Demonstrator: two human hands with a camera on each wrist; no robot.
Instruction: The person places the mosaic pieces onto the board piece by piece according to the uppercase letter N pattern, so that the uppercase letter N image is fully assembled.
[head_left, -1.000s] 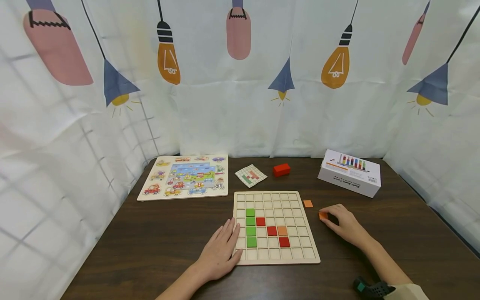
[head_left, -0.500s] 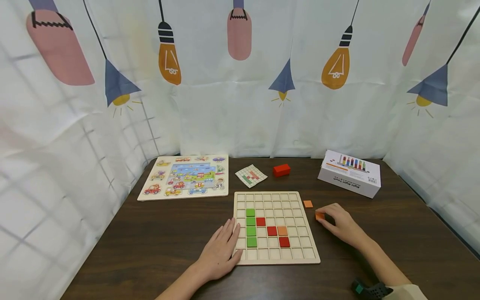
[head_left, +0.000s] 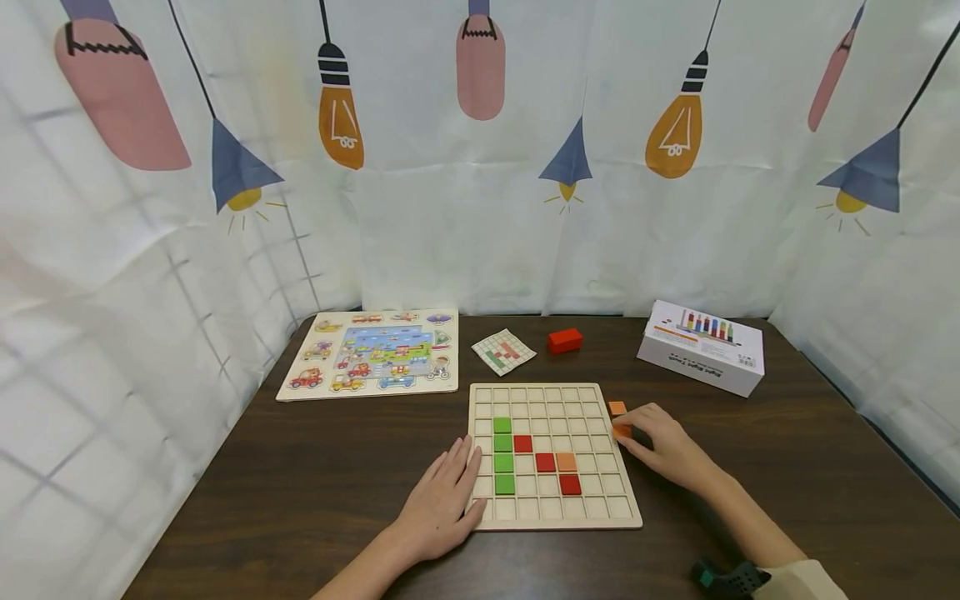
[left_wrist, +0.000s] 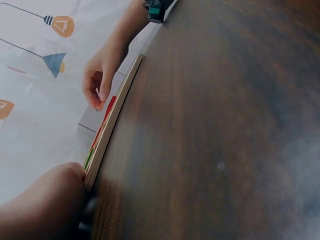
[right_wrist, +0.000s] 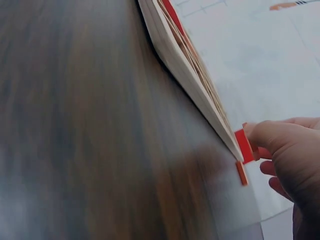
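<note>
A wooden grid board (head_left: 616, 506) lies flat on the dark table. Set in its cells are several green tiles (head_left: 504, 463), 3 red tiles (head_left: 545, 462) and an orange tile (head_left: 566, 462). My left hand (head_left: 435, 510) rests on the board's left edge, fingers extended. At the right edge, my right hand (head_left: 670, 451) pinches an orange square tile (right_wrist: 244, 145) between thumb and fingers; whether it is a single tile I cannot tell. Close by, another orange tile (head_left: 617, 407) lies on the table beside the board.
Behind the board are a small pattern card (head_left: 504, 352) and a red block (head_left: 565, 340). A vehicle picture puzzle (head_left: 382, 387) lies at the back left. A white box (head_left: 701, 350) stands at the back right. Printed curtains (head_left: 465, 217) enclose the table.
My right hand has moved left with the pinched orange tile, from the open table to the board's right edge. My left hand stays where it was.
</note>
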